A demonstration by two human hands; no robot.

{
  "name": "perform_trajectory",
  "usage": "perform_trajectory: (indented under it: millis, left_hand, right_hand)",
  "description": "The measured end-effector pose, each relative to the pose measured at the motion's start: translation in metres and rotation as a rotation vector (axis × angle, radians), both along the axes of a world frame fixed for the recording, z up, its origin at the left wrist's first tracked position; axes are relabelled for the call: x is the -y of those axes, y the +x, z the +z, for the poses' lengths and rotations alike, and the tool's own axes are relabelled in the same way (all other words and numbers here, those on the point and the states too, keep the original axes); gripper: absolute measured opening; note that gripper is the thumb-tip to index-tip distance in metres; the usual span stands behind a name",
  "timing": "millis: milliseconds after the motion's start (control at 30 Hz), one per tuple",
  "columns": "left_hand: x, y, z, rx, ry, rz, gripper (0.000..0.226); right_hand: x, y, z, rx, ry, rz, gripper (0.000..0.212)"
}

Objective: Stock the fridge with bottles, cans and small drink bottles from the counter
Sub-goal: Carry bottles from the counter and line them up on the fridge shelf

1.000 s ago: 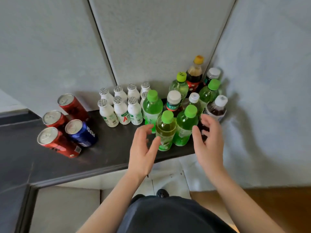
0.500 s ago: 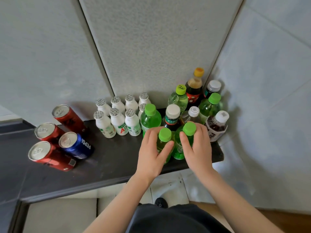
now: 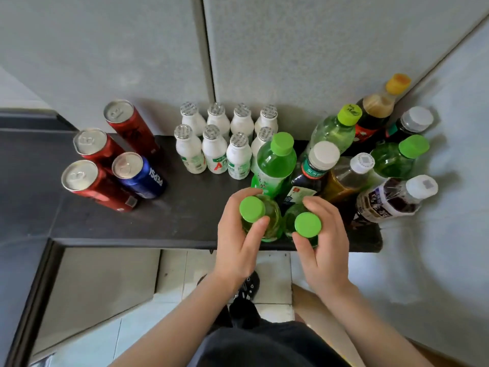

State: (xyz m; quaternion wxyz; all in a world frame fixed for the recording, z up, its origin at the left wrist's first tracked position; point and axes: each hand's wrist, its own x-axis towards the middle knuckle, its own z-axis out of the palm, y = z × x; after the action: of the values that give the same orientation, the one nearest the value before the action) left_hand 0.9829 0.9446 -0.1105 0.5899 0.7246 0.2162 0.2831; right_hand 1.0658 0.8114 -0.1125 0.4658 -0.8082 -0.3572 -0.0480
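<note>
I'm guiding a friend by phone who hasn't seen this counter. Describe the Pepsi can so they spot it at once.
On the dark counter, look left of the small white bottles. The Pepsi can stands there, front right of a cluster, the only blue one among three red cans.

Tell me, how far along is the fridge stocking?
Barely started, it seems: no fridge shows. In hand: the left hand and the right hand each grip a green-capped bottle. Left on the counter: four cans, eight small white bottles and eight other bottles.
</note>
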Motion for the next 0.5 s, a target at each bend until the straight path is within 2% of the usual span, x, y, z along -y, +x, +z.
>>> perform_trajectory:
  millis: [100, 200, 333, 500]
  left_hand:
    - [0.001, -0.020, 0.002, 0.000, -0.001, 0.072, 0.032]
    - [-0.003, -0.047, 0.002, -0.048, 0.017, 0.128, 0.027]
    - [-0.007, -0.087, 0.005, -0.127, -0.096, 0.265, 0.023]
    - [-0.012, -0.132, 0.009, -0.195, -0.168, 0.367, 0.013]
  right_hand:
    - [-0.008, -0.005, 0.003, -0.110, 0.040, 0.034, 0.044]
    - [-0.023, -0.019, 0.003, -0.192, 0.024, 0.167, 0.045]
    - [-0.048, -0.041, 0.003, -0.276, -0.018, 0.363, 0.047]
    - [-0.079, -0.070, 0.007, -0.411, -0.058, 0.494, 0.046]
